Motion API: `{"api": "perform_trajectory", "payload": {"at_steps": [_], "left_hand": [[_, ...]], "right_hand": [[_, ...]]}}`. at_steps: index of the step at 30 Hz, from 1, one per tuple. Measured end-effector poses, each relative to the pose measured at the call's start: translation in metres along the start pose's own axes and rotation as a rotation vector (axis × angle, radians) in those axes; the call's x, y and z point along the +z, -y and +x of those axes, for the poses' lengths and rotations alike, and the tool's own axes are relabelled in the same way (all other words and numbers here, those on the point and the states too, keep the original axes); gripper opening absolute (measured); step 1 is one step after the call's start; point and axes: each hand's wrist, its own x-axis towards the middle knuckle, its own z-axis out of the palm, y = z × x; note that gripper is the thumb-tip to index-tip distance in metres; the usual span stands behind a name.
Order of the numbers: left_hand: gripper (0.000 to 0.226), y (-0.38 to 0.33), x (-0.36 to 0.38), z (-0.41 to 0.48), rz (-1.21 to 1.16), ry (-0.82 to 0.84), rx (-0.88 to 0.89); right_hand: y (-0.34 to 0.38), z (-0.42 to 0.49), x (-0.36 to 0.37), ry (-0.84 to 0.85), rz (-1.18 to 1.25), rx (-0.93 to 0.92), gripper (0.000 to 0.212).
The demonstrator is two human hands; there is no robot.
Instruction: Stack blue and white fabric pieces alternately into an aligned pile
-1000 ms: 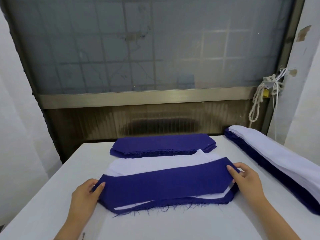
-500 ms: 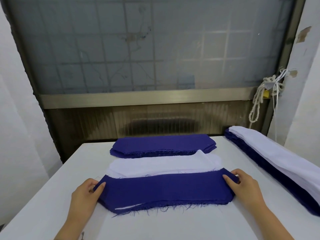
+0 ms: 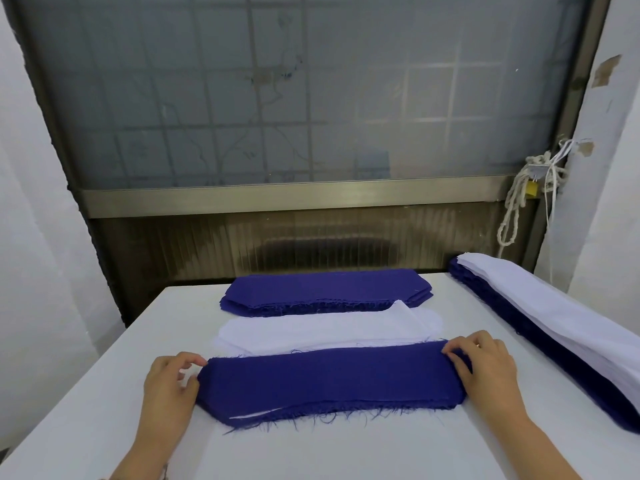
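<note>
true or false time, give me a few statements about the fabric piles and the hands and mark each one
1. The near pile has the top blue piece as its uppermost layer. True.
2. The white pile lies between the near pile and the blue pile at the back. True.
3. The long stack on the right has blue on top. False: white is on top, with blue beneath.
4. Both hands are at the same end of the top blue piece. False: the left hand is at its left end and the right hand at its right end.
5. A rope hangs at the right of the window. True.
</note>
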Motion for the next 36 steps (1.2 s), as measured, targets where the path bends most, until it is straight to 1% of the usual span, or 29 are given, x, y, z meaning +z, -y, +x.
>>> {"api": "perform_trajectory", "payload": {"at_steps": [4,6,9,13,15,17,19,21,23,25,27,29,32,34,36], "left_hand": [[0.016,-0.007,-0.002,-0.004,0.005,0.028,0.154],[0.013,-0.008,-0.002,-0.006,0.012,0.102,0.233],[0.018,-0.007,-0.001,-0.010,0.061,0.216,0.287],[0.015,-0.010,-0.003,-0.003,0.134,0.263,0.272],[0.011,-0.019,-0.002,0.006,0.246,0.302,0.245],[0.011,-0.032,0.001,0.017,0.377,0.326,0.220],[0.009,-0.050,0.011,0.028,0.437,0.319,0.257],[0.002,-0.069,0.026,0.039,0.401,0.274,0.340],[0.016,-0.088,0.046,0.051,0.365,0.242,0.423],[0.028,-0.104,0.070,0.064,0.358,0.240,0.488],[0.033,-0.120,0.093,0.077,0.347,0.246,0.525],[0.034,-0.131,0.114,0.090,0.334,0.253,0.536],[0.033,-0.138,0.143,0.106,0.275,0.299,0.484],[0.028,-0.137,0.159,0.115,0.292,0.297,0.467],[0.017,-0.136,0.171,0.123,0.296,0.246,0.447]], "right_hand": [[0.003,-0.001,-0.001,0.014,0.054,-0.122,0.016],[0.004,-0.002,-0.002,0.090,0.129,-0.189,0.016],[0.006,-0.003,-0.004,0.196,0.173,-0.233,0.016],[0.007,0.000,-0.003,0.221,0.068,-0.255,0.012],[0.013,0.007,-0.001,0.259,-0.052,-0.280,0.010],[0.022,0.018,0.002,0.299,-0.137,-0.266,0.012],[0.034,0.032,0.009,0.310,-0.135,-0.227,0.016],[0.051,0.047,0.021,0.293,-0.073,-0.207,0.011],[0.072,0.063,0.036,0.274,0.003,-0.223,0.008],[0.092,0.080,0.053,0.263,0.056,-0.259,0.017],[0.111,0.097,0.070,0.255,0.088,-0.284,0.026],[0.127,0.113,0.087,0.260,0.110,-0.300,0.032],[0.144,0.136,0.113,0.320,0.092,-0.328,0.034],[0.148,0.151,0.130,0.361,0.036,-0.344,0.033],[0.150,0.162,0.141,0.375,0.006,-0.322,0.029]]}}
